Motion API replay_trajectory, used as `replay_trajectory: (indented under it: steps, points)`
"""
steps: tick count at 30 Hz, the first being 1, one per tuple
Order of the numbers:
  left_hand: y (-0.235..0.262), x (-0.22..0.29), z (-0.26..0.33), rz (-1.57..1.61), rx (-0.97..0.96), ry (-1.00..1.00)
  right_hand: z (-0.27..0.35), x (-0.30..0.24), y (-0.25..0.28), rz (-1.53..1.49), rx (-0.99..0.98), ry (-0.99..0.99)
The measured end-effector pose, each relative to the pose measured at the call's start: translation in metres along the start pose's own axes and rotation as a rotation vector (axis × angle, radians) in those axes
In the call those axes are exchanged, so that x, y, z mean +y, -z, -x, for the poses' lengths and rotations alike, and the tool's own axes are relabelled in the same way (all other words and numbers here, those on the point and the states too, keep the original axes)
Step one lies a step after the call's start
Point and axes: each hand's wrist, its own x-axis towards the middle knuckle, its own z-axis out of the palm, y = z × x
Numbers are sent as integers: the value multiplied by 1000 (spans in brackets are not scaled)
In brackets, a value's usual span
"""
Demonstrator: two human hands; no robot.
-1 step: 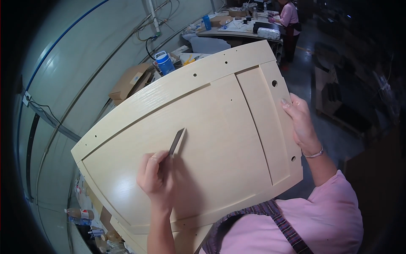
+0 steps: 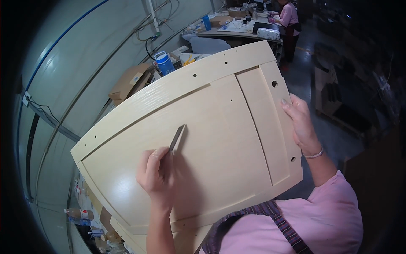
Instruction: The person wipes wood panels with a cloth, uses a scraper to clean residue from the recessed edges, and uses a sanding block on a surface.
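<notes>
A large cream wooden panel (image 2: 215, 139) with raised border strips and several drilled holes fills the middle, tilted in front of me. My right hand (image 2: 302, 122) grips its right edge, thumb on the front face and the other fingers hidden behind. My left hand (image 2: 156, 173) is over the panel's middle, fingers closed round a thin, flat dark blade (image 2: 176, 138) with a slanted tip. The blade points up and away from me, and a shadow falls on the panel beside it. Whether its tip touches the surface I cannot tell.
Behind the panel stand a blue jug (image 2: 164, 63) and an open cardboard box (image 2: 129, 82). Bottles (image 2: 80, 214) lie at lower left beside the wall. A cluttered workbench (image 2: 237, 26) is at the back, where another person (image 2: 289, 19) works. Dark stacked boards (image 2: 332, 95) are at right.
The blade tip has shifted very slightly away from me, with a small tilt of my left hand. The panel and my right hand stay practically where they were.
</notes>
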Motion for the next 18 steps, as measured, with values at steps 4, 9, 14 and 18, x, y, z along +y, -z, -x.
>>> replay_trajectory:
  steps: [4, 9, 14, 18]
  points:
    - [-18, -2, -35, -183, 95, -220, 0, -4, -1, -3, -6, 23]
    - [-49, 7, -62, -217, 111, -420, 1, -6, 0, -8, -9, 20]
    - [-53, 21, -70, -64, 32, -356, 1, -6, 0, -17, -16, 21]
    - [-49, 21, -62, -42, 12, -368, 2, -7, -1, -34, -10, 21]
